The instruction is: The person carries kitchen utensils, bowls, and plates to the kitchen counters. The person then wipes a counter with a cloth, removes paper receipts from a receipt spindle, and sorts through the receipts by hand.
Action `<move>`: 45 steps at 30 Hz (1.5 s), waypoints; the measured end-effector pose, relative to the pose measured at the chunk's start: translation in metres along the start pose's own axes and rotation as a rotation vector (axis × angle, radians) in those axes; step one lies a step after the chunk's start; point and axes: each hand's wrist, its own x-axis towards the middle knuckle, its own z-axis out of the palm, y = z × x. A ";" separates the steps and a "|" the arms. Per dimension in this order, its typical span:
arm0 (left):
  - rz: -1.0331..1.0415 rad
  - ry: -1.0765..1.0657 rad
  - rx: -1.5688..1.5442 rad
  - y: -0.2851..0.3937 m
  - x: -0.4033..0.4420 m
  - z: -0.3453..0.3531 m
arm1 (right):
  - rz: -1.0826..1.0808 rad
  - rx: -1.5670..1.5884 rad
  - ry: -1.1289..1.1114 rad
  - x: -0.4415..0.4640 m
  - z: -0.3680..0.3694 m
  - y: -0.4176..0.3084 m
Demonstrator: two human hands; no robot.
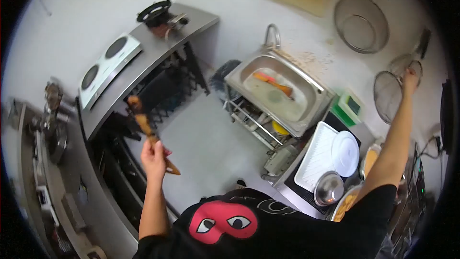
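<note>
My left hand (pixel 154 154) is closed around a long brown wooden-looking utensil (pixel 143 121), held out over the floor. Its far part is blotchy and blurred, and a flat tip sticks out below my fingers; its exact kind is unclear. My right arm stretches up to the wall on the right. There my right hand (pixel 410 80) is closed at a small round mesh strainer (pixel 416 69) among the hanging strainers. A mesh strainer (pixel 385 97) hangs just left of that hand, and a larger round sieve (pixel 360 24) is higher on the wall.
A steel sink (pixel 311 88) holds water and an orange-handled utensil (pixel 273 83). Beside it are a green container (pixel 346 110), a white tray (pixel 314 158), a white lid (pixel 345 153) and a metal bowl (pixel 328 188). Left, a counter carries a double hotplate (pixel 108 69).
</note>
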 end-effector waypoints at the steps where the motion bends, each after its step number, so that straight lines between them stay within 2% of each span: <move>1: 0.020 -0.009 -0.027 -0.004 0.000 -0.001 | 0.047 0.132 -0.041 -0.008 -0.006 -0.007; 3: 0.040 -0.023 -0.054 -0.010 0.004 -0.001 | -0.004 -0.111 -0.049 -0.013 -0.014 -0.017; 5: 0.005 -0.008 -0.055 -0.015 0.005 0.000 | -0.068 -0.208 -0.045 -0.008 -0.007 -0.013; 8: -0.076 0.018 0.094 -0.013 0.009 -0.004 | -0.246 -0.226 -0.043 0.000 0.006 -0.006; 9: -0.034 -0.002 0.120 -0.009 0.011 -0.006 | -0.319 -0.227 -0.041 0.001 0.004 -0.005; 12: 0.051 -0.027 -0.017 -0.014 0.016 -0.019 | -0.539 -0.223 0.045 -0.019 -0.011 -0.030; 15: -0.013 0.048 -0.111 -0.008 0.022 -0.039 | -0.759 -0.168 0.223 -0.062 -0.026 -0.054; 17: -0.040 0.096 -0.145 -0.014 0.030 -0.061 | -0.808 -0.138 0.241 -0.105 -0.021 -0.071; 20: -0.016 0.138 -0.127 -0.035 0.041 -0.109 | -0.547 -0.176 -0.172 -0.185 0.005 -0.106; 21: -0.025 0.180 -0.191 -0.039 0.043 -0.122 | -0.482 -0.049 -0.214 -0.219 0.024 -0.114; 22: -0.004 0.213 -0.073 -0.045 0.045 -0.139 | -0.415 0.079 -0.259 -0.259 0.046 -0.126; 24: 0.035 0.275 0.166 -0.062 0.052 -0.178 | -0.403 0.127 -0.355 -0.357 0.070 -0.169; 25: 0.135 0.310 0.346 -0.070 0.057 -0.200 | -0.491 0.224 -0.376 -0.405 0.087 -0.182; 26: 0.112 0.335 0.200 -0.077 0.066 -0.217 | -0.446 0.251 -0.641 -0.457 0.073 -0.230; 27: 0.089 0.363 0.052 -0.084 0.074 -0.229 | -0.580 0.421 -0.642 -0.516 0.070 -0.272; 28: 0.059 0.393 -0.098 -0.091 0.081 -0.240 | -0.614 0.368 -0.869 -0.560 0.083 -0.292; 29: -0.123 0.391 -0.249 -0.088 0.088 -0.252 | -0.434 0.608 -1.170 -0.615 0.049 -0.356; 30: -0.162 0.348 -0.403 -0.090 0.096 -0.262 | -0.474 0.676 -1.365 -0.654 0.048 -0.389; 32: -0.280 0.286 -0.750 -0.110 0.112 -0.271 | -0.179 0.718 -1.809 -0.721 0.026 -0.454; 34: -0.356 0.258 -0.843 -0.113 0.129 -0.278 | 0.001 0.917 -2.143 -0.765 0.012 -0.512; 36: -0.405 0.271 -0.891 -0.124 0.145 -0.284 | 0.122 0.998 -2.185 -0.798 0.011 -0.558; 38: -0.405 0.311 -0.886 -0.143 0.165 -0.291 | 0.130 1.018 -2.225 -0.813 0.031 -0.593; 39: -0.423 0.314 -0.847 -0.144 0.174 -0.300 | 0.135 1.028 -2.242 -0.819 0.043 -0.608; 42: -0.705 -0.143 0.062 -0.141 0.204 -0.348 | 0.064 1.081 -2.126 -0.828 0.067 -0.666; 44: -0.247 0.059 0.601 -0.157 0.201 -0.348 | -0.124 1.054 -2.103 -0.833 0.084 -0.706; 45: -0.071 0.181 0.626 -0.126 0.202 -0.347 | -0.181 1.043 -2.157 -0.838 0.082 -0.727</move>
